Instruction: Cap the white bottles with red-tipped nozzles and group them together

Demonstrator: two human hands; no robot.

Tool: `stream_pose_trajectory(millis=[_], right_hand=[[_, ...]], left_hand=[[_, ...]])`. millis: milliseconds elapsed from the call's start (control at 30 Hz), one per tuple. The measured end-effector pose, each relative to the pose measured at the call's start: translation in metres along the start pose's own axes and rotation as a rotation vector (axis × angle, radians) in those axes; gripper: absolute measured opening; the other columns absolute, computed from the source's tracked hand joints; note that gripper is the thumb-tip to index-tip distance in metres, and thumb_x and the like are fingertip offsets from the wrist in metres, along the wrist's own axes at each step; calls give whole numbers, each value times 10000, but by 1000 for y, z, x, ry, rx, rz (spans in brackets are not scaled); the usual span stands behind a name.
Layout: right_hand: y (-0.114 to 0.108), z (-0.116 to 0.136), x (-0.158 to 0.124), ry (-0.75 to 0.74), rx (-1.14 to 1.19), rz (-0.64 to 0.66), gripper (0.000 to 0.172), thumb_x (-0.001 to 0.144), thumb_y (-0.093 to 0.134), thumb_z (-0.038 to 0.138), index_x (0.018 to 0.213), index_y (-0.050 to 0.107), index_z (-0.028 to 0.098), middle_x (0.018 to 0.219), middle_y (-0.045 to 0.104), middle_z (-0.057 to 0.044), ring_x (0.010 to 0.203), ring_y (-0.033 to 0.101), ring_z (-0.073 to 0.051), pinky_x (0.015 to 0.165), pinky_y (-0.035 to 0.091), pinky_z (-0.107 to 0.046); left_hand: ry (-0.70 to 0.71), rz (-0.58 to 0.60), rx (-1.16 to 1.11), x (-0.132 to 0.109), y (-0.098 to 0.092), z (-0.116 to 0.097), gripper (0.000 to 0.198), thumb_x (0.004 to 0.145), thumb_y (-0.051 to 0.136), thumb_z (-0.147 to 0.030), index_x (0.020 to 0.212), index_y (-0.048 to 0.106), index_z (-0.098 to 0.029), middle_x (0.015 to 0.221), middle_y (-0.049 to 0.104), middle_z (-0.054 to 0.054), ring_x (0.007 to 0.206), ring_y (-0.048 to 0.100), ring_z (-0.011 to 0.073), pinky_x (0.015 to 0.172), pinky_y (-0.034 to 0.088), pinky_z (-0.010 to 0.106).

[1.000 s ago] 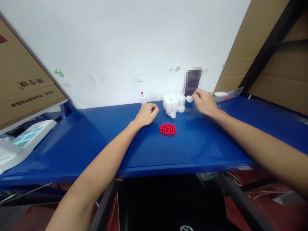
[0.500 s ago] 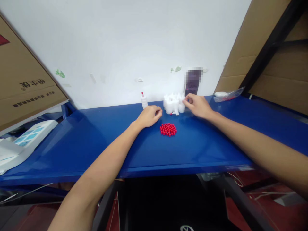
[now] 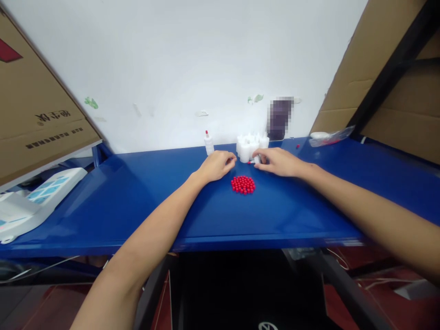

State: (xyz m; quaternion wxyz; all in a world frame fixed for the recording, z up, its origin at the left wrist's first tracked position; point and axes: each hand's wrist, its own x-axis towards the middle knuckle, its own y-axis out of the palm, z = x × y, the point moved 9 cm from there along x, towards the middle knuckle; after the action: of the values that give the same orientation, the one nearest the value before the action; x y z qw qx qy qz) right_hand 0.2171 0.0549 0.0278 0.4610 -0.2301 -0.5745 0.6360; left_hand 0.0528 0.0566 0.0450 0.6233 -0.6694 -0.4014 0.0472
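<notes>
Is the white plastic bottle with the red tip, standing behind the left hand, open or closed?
Closed, it seems: on the white plastic bottle, a small red tip covers the top.

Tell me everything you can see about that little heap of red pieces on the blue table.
The heap of red pieces is a roughly oval cluster of dozens of small, stubby, bright red bits, plastic by their look, packed close together. They lie loose on the blue table, seemingly in one layer; finer detail is too small to make out. The cluster sits nearer the viewer than the white bottles, and neither the left hand nor the right hand touches it.
</notes>
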Motion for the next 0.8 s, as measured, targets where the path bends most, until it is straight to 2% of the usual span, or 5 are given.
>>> stream_pose_trajectory(millis=[233,367,500,667,800], right_hand=[[-24,36,-11,-91,104,-167,407,1008,493,577,1167,592,215,911,722,-85,785,650,-253,697,443,-360],[-28,58,-16,-143,201,-184,315,987,547,511,1122,574,228,793,677,-45,687,606,-229,670,433,-357],[-27,64,-17,-161,311,-203,219,942,588,412,1072,537,243,789,661,-22,676,595,-210,668,436,-345],[-30,70,-17,-200,288,-296,180,795,584,217,887,434,255,741,544,11,634,469,-172,638,375,-327],[-30,79,-17,-265,327,-292,200,800,537,182,815,355,263,719,447,27,631,395,-161,626,339,-325]], left_hand=[[4,-39,-65,0,-7,-18,350,1075,424,-391,1194,670,-171,956,749,82,796,659,198,754,472,327],[57,-54,-134,0,-10,-34,301,1099,369,-375,1084,599,-181,915,706,69,797,639,194,749,456,322],[74,-42,-123,1,-10,-42,299,1104,339,-377,1012,559,-197,929,687,73,825,631,201,765,461,330],[171,45,-61,2,-1,-55,363,1097,334,-365,981,623,-179,1015,702,101,953,651,228,890,503,370],[207,62,-104,3,0,-64,406,1097,306,-338,1038,667,-163,1143,717,120,1073,666,238,992,516,397]])
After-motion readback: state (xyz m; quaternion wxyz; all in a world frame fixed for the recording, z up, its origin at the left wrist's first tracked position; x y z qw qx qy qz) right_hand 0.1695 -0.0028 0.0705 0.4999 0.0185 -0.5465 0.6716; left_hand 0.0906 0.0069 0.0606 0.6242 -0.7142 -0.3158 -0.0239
